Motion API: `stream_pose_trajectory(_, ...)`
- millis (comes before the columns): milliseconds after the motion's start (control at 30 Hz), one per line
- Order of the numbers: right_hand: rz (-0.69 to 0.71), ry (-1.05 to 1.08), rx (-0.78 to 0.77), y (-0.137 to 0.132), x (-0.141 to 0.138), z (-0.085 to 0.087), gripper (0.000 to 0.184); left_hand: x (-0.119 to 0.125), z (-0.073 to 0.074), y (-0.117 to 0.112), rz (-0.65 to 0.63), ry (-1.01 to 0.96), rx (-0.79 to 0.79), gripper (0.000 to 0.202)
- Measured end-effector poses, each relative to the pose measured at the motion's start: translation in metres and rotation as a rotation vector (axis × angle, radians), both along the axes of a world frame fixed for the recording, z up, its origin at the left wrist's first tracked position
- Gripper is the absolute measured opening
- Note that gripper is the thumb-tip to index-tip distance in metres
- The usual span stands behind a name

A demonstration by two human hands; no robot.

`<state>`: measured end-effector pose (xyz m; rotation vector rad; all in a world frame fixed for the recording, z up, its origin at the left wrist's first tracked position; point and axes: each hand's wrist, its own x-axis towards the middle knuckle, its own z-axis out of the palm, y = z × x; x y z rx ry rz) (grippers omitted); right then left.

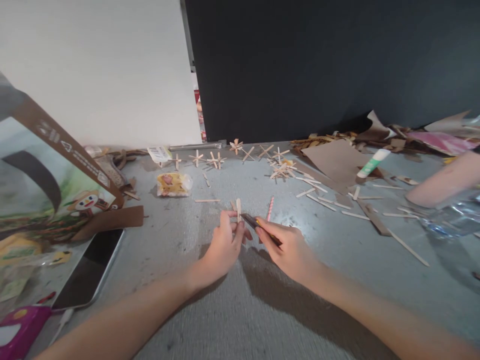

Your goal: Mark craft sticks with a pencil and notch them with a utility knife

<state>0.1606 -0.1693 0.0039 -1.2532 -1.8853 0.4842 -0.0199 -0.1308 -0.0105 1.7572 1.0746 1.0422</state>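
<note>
My left hand (224,245) pinches a short wooden craft stick (238,209) and holds it upright over the grey table (225,310). My right hand (288,247) grips a dark utility knife (252,221) with a yellow part, its tip pointing left and touching the base of the stick. A pink striped straw (270,208) lies just behind my right hand. Several star-shaped stick assemblies (216,160) stand in a row near the back edge, and loose sticks (318,197) are scattered to the right.
A phone (90,267) lies face up at the left, beside a printed cardboard box (45,175). A small yellow packet (173,184), a glue stick (372,163), brown cardboard pieces (333,160) and a plastic bottle (453,217) sit around. Another person's arm (446,180) reaches in at right.
</note>
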Motion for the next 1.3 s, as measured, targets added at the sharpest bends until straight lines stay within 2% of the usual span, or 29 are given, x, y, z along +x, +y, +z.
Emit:
stream_pose_trajectory(233, 0.002, -0.008, -0.027, -0.002, -0.003, 0.002, 0.038, -0.003, -0.001, -0.001, 0.057, 0.171, 0.073, 0.016)
stream_pose_trajectory(433, -0.012, -0.006, -0.049, -0.002, -0.001, 0.001, 0.037, -0.003, -0.002, -0.001, 0.038, 0.263, 0.117, 0.016)
stream_pose_trajectory(633, -0.022, 0.095, -0.19, -0.002, -0.003, 0.001, 0.04, -0.002, -0.001, -0.001, 0.029, 0.213, 0.086, 0.02)
stream_pose_trajectory(767, -0.033, 0.216, -0.303, -0.002, -0.007, 0.001, 0.049, -0.001, 0.0, 0.001, 0.04, 0.125, 0.064, 0.023)
stream_pose_trajectory(933, -0.023, 0.288, -0.38, -0.002, -0.009, 0.003, 0.054, -0.001, -0.001, 0.002, 0.068, 0.151, 0.037, 0.025)
stream_pose_trajectory(1100, -0.011, 0.404, -0.489, -0.004, -0.01, 0.004, 0.052, -0.002, 0.002, 0.0, 0.049, 0.154, 0.036, 0.032)
stream_pose_trajectory(1233, 0.04, 0.532, -0.543, -0.005, -0.013, 0.004, 0.04, -0.001, 0.006, 0.001, 0.065, 0.148, 0.013, 0.029)
stream_pose_trajectory(1300, 0.061, 0.564, -0.546, -0.005, -0.014, 0.003, 0.04, -0.001, 0.008, 0.002, 0.063, 0.116, -0.003, 0.028)
